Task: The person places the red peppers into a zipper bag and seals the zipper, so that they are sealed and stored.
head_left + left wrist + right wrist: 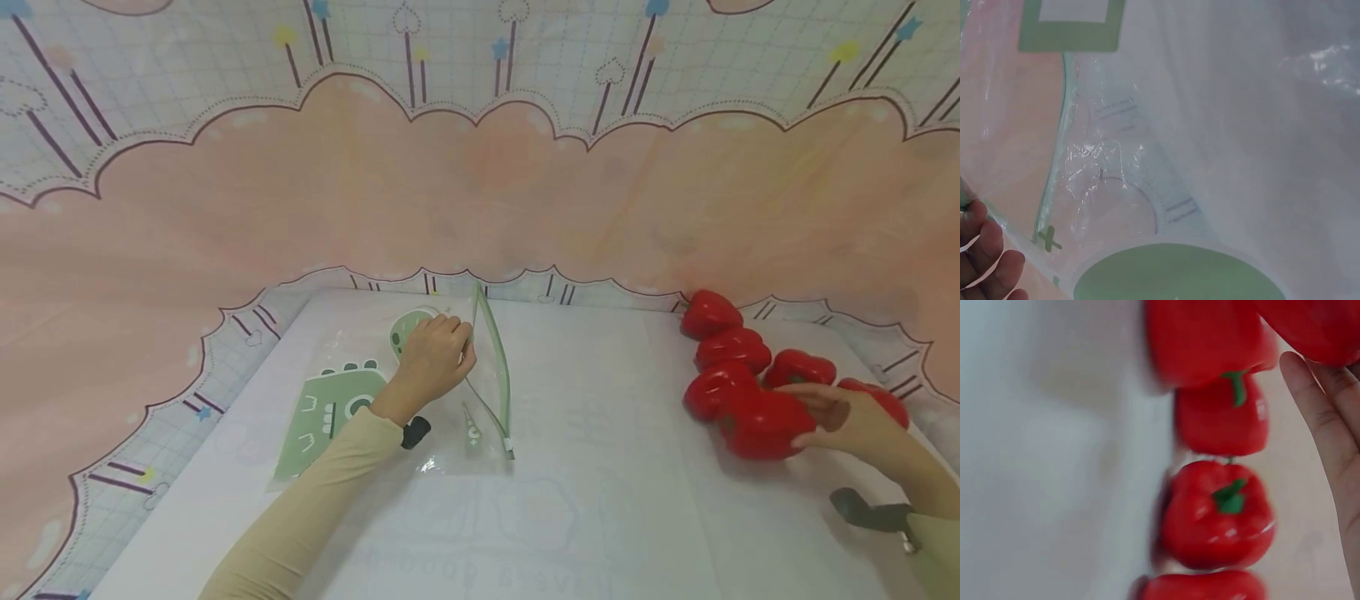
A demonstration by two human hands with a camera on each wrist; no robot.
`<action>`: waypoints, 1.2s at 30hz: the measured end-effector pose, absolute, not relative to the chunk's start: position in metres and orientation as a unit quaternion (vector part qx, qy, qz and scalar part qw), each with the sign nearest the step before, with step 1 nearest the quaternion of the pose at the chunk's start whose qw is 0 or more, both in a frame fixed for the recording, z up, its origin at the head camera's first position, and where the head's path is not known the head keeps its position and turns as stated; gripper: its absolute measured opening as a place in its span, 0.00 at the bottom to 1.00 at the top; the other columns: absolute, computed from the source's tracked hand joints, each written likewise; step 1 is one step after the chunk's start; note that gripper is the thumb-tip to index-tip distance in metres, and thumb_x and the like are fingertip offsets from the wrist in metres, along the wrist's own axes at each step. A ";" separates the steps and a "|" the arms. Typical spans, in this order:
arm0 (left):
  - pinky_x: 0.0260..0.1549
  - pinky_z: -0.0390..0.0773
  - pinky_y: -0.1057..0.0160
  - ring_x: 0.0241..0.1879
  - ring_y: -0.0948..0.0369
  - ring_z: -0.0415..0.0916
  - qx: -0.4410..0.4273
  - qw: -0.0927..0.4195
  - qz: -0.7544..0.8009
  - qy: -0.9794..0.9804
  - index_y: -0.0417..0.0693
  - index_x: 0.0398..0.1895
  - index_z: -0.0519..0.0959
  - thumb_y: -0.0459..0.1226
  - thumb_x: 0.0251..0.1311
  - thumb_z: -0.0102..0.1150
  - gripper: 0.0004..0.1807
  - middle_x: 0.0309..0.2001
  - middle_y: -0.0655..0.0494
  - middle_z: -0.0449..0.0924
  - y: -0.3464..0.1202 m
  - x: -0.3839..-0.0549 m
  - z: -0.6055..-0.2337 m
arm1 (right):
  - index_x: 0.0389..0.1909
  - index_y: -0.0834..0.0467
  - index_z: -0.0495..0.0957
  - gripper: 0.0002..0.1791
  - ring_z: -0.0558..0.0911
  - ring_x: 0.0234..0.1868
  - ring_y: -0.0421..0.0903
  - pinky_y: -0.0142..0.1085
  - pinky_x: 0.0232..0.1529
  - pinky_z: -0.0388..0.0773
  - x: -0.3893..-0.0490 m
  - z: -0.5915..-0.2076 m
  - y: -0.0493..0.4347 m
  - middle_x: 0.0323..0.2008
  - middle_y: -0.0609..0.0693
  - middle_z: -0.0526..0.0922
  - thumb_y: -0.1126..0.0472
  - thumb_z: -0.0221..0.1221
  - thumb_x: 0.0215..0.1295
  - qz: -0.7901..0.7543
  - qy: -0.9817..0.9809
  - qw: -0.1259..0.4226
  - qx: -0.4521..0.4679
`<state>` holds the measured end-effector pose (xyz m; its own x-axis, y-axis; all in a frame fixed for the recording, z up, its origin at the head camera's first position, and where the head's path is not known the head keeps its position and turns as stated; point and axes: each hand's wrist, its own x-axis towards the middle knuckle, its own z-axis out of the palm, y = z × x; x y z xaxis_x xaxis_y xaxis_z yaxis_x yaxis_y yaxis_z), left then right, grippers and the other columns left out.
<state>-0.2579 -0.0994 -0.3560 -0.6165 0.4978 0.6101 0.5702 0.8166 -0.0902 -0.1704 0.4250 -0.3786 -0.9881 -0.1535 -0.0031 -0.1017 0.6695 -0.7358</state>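
Observation:
A clear plastic zip bag with green cartoon prints lies on the left part of the table, its green-edged mouth standing apart toward the middle. My left hand pinches the bag near that mouth with curled fingers. In the left wrist view, the fingertips show at the bag's edge, beside a green oval print. On the right, my right hand holds a red bell pepper from its right side. The right wrist view shows this pepper above the fingers.
Several more red bell peppers with green stems sit close together around the held one. A white cover with faint print lies over the table. Behind it hangs a peach and white patterned cloth.

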 end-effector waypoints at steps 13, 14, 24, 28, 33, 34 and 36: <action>0.23 0.67 0.62 0.22 0.58 0.69 -0.296 0.322 -0.052 -0.898 0.44 0.21 0.75 0.35 0.54 0.55 0.06 0.20 0.54 0.74 -0.099 -0.257 -0.353 | 0.61 0.59 0.67 0.36 0.70 0.43 0.14 0.27 0.40 0.77 -0.200 -0.323 0.377 0.43 0.16 0.71 0.63 0.69 0.48 -0.367 0.922 -0.021 -0.119; 0.23 0.67 0.62 0.22 0.58 0.69 -0.296 0.324 -0.051 -0.897 0.44 0.21 0.75 0.35 0.54 0.55 0.06 0.20 0.54 0.74 -0.100 -0.257 -0.353 | 0.62 0.59 0.66 0.38 0.69 0.43 0.16 0.30 0.40 0.77 -0.203 -0.318 0.372 0.45 0.20 0.72 0.61 0.69 0.48 -0.347 0.931 -0.018 -0.114; 0.23 0.67 0.62 0.22 0.58 0.69 -0.304 0.330 -0.051 -0.892 0.44 0.21 0.74 0.35 0.53 0.55 0.06 0.20 0.54 0.73 -0.098 -0.257 -0.352 | 0.62 0.48 0.67 0.40 0.71 0.52 0.42 0.38 0.37 0.80 -0.228 -0.290 0.322 0.54 0.46 0.74 0.58 0.71 0.44 -0.367 0.918 0.029 -0.149; 0.24 0.68 0.62 0.23 0.58 0.69 -0.302 0.326 -0.050 -0.895 0.44 0.22 0.75 0.35 0.54 0.55 0.06 0.20 0.54 0.74 -0.098 -0.257 -0.352 | 0.62 0.49 0.67 0.39 0.75 0.52 0.47 0.35 0.40 0.79 -0.240 -0.288 0.302 0.54 0.48 0.77 0.57 0.71 0.46 -0.363 0.915 0.019 -0.174; 0.25 0.69 0.62 0.23 0.58 0.69 -0.300 0.323 -0.048 -0.896 0.44 0.23 0.75 0.35 0.54 0.55 0.06 0.21 0.54 0.74 -0.098 -0.257 -0.352 | 0.62 0.53 0.69 0.39 0.77 0.55 0.53 0.36 0.42 0.80 -0.255 -0.288 0.278 0.54 0.54 0.79 0.58 0.71 0.46 -0.366 0.907 0.016 -0.208; 0.25 0.69 0.62 0.23 0.58 0.69 -0.300 0.323 -0.049 -0.896 0.44 0.23 0.75 0.35 0.54 0.55 0.06 0.21 0.54 0.74 -0.098 -0.258 -0.352 | 0.62 0.53 0.69 0.39 0.76 0.55 0.53 0.37 0.43 0.80 -0.257 -0.288 0.274 0.54 0.54 0.79 0.57 0.71 0.46 -0.364 0.907 0.023 -0.211; 0.24 0.68 0.62 0.23 0.58 0.69 -0.301 0.325 -0.049 -0.895 0.44 0.22 0.75 0.35 0.54 0.55 0.06 0.21 0.54 0.74 -0.098 -0.258 -0.352 | 0.62 0.55 0.69 0.40 0.75 0.56 0.54 0.41 0.45 0.80 -0.263 -0.289 0.265 0.55 0.56 0.78 0.57 0.72 0.45 -0.372 0.900 0.034 -0.226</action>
